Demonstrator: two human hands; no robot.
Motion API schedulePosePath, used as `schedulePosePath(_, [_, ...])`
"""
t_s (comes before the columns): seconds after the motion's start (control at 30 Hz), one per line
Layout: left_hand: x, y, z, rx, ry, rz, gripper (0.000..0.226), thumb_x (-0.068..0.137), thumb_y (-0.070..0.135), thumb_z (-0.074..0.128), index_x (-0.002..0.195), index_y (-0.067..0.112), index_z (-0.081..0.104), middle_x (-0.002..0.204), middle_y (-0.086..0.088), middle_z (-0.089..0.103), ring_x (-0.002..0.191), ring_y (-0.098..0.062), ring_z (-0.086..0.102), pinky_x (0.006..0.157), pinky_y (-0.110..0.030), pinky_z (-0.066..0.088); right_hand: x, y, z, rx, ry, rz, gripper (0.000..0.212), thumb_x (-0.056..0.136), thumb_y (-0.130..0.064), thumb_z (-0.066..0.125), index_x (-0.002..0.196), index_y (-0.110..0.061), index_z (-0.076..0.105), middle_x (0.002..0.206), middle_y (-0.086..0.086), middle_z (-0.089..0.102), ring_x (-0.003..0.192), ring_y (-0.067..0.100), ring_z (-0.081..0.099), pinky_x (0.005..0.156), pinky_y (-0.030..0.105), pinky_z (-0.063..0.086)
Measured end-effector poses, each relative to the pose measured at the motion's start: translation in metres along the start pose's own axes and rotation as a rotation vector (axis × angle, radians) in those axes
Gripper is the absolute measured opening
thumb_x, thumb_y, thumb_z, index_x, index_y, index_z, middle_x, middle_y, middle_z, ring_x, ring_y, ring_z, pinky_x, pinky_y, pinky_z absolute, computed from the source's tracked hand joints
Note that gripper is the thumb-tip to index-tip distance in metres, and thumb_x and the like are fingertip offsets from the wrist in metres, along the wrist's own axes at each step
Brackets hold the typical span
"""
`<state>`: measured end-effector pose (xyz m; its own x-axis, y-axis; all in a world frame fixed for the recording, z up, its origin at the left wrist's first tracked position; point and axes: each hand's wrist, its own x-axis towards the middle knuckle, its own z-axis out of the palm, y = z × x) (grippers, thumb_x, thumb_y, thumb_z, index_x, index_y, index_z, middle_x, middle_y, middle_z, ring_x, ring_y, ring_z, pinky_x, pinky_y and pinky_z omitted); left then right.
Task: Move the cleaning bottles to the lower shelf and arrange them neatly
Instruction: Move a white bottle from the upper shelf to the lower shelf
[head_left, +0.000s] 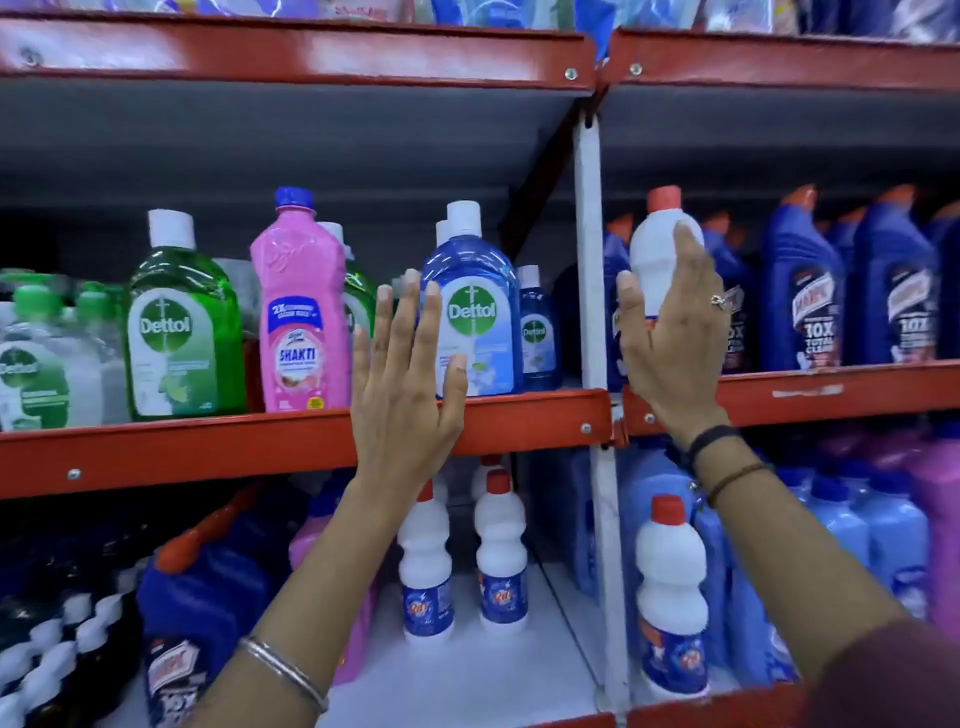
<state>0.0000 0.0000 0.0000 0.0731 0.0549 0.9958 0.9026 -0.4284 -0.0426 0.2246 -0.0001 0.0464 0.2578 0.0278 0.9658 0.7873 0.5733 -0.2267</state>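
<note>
A white bottle with a red cap (655, 244) stands on the upper shelf, right of the white upright post (589, 249). My right hand (675, 343) is raised in front of it with fingers spread, fingertips at its body; no grip shows. My left hand (410, 374) is open, held flat before the blue Dettol bottle (480, 306). On the lower shelf stand two white red-capped bottles (501, 551) in the left bay and one more white bottle (670, 587) in the right bay.
The upper shelf holds a green Dettol bottle (182, 322), a pink Shakti bottle (301, 312) and several dark blue Harpic bottles (800, 291). Light blue and pink bottles (883, 525) fill the lower right. A red shelf edge (208, 447) runs across.
</note>
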Motion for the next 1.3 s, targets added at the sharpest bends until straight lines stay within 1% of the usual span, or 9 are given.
schedulePosePath(0.1, [0.000, -0.003, 0.009, 0.066, 0.000, -0.018, 0.062, 0.095, 0.034, 0.037, 0.152, 0.016, 0.020, 0.160, -0.006, 0.020, 0.149, -0.024, 0.015, 0.120, -0.050, 0.017, 0.018, 0.025, -0.001, 0.014, -0.017, 0.129, 0.068, 0.089, -0.036, 0.049, 0.144, -0.007, 0.024, 0.147, 0.017, 0.037, 0.133, 0.031, 0.038, 0.107, 0.041, 0.035])
schedulePosePath(0.27, [-0.003, -0.008, 0.019, 0.219, -0.029, 0.017, 0.063, 0.094, 0.037, 0.035, 0.153, 0.019, 0.021, 0.161, -0.004, 0.018, 0.149, -0.022, 0.014, 0.120, -0.046, 0.012, 0.037, 0.043, 0.000, 0.070, -0.220, 0.327, 0.087, 0.083, -0.036, 0.063, 0.147, -0.009, 0.012, 0.152, 0.016, 0.030, 0.136, 0.032, 0.034, 0.108, 0.039, 0.032])
schedulePosePath(0.4, [-0.004, -0.007, 0.020, 0.264, -0.038, 0.024, 0.062, 0.095, 0.037, 0.034, 0.152, 0.020, 0.019, 0.161, -0.004, 0.018, 0.149, -0.023, 0.015, 0.119, -0.047, 0.013, 0.044, 0.047, 0.001, 0.119, -0.269, 0.400, 0.081, 0.076, -0.038, 0.069, 0.139, -0.009, 0.028, 0.133, 0.017, 0.051, 0.118, 0.036, 0.051, 0.090, 0.045, 0.048])
schedulePosePath(0.53, [-0.008, -0.006, 0.020, 0.307, -0.048, 0.004, 0.059, 0.096, 0.039, 0.034, 0.152, 0.022, 0.023, 0.160, -0.003, 0.021, 0.148, -0.024, 0.018, 0.118, -0.049, 0.017, 0.045, 0.037, -0.010, 0.061, -0.215, 0.420, 0.071, 0.072, -0.045, 0.072, 0.127, -0.011, 0.042, 0.126, 0.011, 0.056, 0.114, 0.030, 0.052, 0.075, 0.034, 0.040])
schedulePosePath(0.67, [-0.011, -0.006, 0.019, 0.313, -0.067, -0.031, 0.059, 0.097, 0.043, 0.032, 0.152, 0.023, 0.024, 0.160, -0.002, 0.020, 0.148, -0.024, 0.018, 0.119, -0.049, 0.015, 0.040, 0.022, -0.023, 0.028, -0.105, 0.379, 0.076, 0.064, -0.051, 0.076, 0.123, -0.013, 0.047, 0.123, 0.007, 0.059, 0.112, 0.027, 0.056, 0.077, 0.034, 0.041])
schedulePosePath(0.93, [-0.018, -0.013, 0.014, 0.306, -0.065, -0.024, 0.056, 0.098, 0.044, 0.032, 0.151, 0.025, 0.027, 0.159, -0.002, 0.023, 0.147, -0.024, 0.021, 0.117, -0.049, 0.019, 0.035, -0.004, -0.049, 0.255, 0.114, 0.377, 0.080, 0.059, -0.058, 0.076, 0.119, -0.011, 0.052, 0.111, -0.003, 0.064, 0.097, 0.012, 0.061, 0.081, 0.033, 0.055])
schedulePosePath(1.03, [-0.021, -0.016, 0.012, 0.314, -0.059, 0.001, 0.054, 0.099, 0.043, 0.032, 0.150, 0.025, 0.030, 0.158, -0.003, 0.026, 0.146, -0.025, 0.022, 0.116, -0.049, 0.021, 0.028, -0.012, -0.061, 0.377, 0.068, 0.391, 0.072, 0.059, -0.053, 0.079, 0.113, -0.012, 0.056, 0.106, -0.006, 0.066, 0.092, 0.007, 0.064, 0.079, 0.028, 0.056])
schedulePosePath(1.2, [-0.024, -0.021, 0.009, 0.299, -0.086, 0.048, 0.052, 0.100, 0.042, 0.031, 0.149, 0.026, 0.031, 0.158, -0.001, 0.026, 0.146, -0.025, 0.021, 0.116, -0.048, 0.021, -0.010, -0.020, -0.068, 0.526, -0.083, 0.461, 0.068, 0.053, -0.052, 0.083, 0.105, -0.014, 0.063, 0.103, -0.002, 0.072, 0.091, 0.011, 0.069, 0.082, 0.038, 0.057])
schedulePosePath(1.3, [-0.026, -0.022, 0.008, 0.280, -0.079, 0.034, 0.050, 0.101, 0.039, 0.030, 0.149, 0.026, 0.032, 0.158, -0.001, 0.029, 0.146, -0.024, 0.022, 0.117, -0.047, 0.021, -0.043, -0.027, -0.067, 0.596, -0.163, 0.492, 0.063, 0.055, -0.039, 0.086, 0.105, -0.011, 0.062, 0.101, -0.001, 0.072, 0.087, 0.007, 0.068, 0.073, 0.025, 0.054])
